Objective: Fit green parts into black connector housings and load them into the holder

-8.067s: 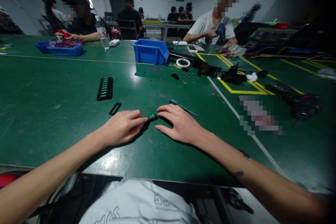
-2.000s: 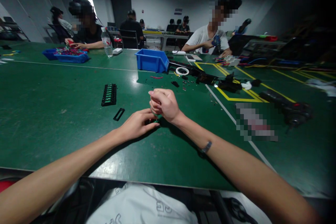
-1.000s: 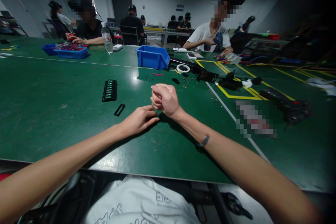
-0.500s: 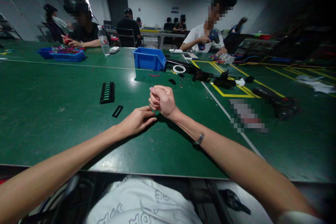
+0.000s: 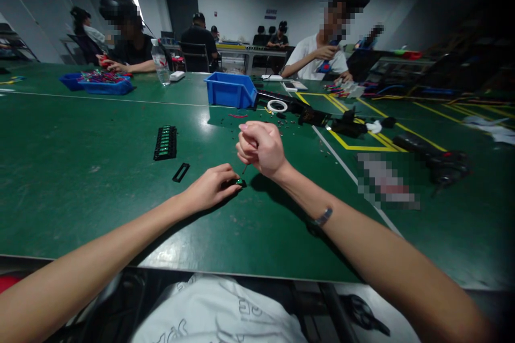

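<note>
My left hand (image 5: 215,185) lies on the green table with thumb and fingers closed on a small green circuit board (image 5: 240,181) in a black frame, mostly covered by the fingers. Just above and to the right, my right hand (image 5: 262,147) is a closed fist. Out of its underside a thin screwdriver (image 5: 244,169) points down toward the board; its handle is hidden in the fist, and the tip looks slightly apart from the board. Left of my hands lie an empty black frame (image 5: 181,172) and a row of black frames with green boards (image 5: 165,142).
Behind my hands stands a blue bin (image 5: 230,90), with tiny loose parts before it. A white tape ring (image 5: 277,106) and black parts lie to its right. Farther left are a water bottle (image 5: 160,64) and a blue tray of wires (image 5: 107,87). Co-workers sit across the table.
My right hand has risen and moved right, away from my left hand, baring the screwdriver shaft and the green board. My left hand stays nearly in place.
</note>
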Demonstrator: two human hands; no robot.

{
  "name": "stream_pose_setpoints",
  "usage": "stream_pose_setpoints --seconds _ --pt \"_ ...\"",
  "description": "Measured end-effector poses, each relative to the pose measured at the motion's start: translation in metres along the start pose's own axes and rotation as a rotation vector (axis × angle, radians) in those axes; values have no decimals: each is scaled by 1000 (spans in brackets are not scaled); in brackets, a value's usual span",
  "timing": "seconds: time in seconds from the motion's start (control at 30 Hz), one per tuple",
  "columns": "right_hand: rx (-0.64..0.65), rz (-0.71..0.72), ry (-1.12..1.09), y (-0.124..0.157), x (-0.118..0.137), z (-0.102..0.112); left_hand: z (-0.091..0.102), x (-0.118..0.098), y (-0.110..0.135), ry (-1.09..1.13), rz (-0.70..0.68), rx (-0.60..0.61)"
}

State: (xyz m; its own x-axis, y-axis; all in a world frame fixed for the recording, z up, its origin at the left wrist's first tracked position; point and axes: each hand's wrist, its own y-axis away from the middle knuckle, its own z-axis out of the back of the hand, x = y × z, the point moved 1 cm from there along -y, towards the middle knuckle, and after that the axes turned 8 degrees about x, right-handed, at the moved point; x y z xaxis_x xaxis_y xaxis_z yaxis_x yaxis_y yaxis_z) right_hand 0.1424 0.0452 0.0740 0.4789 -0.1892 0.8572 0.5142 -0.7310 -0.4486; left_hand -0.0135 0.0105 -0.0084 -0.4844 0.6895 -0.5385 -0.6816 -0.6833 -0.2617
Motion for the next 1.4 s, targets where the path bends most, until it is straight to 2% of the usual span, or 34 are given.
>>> stream_pose_setpoints --seconds 0.23,0.47,1.4 --pt "9 -30 -3 4 -19 1 -1 3 0 36 -5 -33" --pt "15 -48 18 5 -28 1 -1 4 -1 51 -27 -56" --pt "13 -19 134 7 -29 -1 1 2 -3 97 -30 -32"
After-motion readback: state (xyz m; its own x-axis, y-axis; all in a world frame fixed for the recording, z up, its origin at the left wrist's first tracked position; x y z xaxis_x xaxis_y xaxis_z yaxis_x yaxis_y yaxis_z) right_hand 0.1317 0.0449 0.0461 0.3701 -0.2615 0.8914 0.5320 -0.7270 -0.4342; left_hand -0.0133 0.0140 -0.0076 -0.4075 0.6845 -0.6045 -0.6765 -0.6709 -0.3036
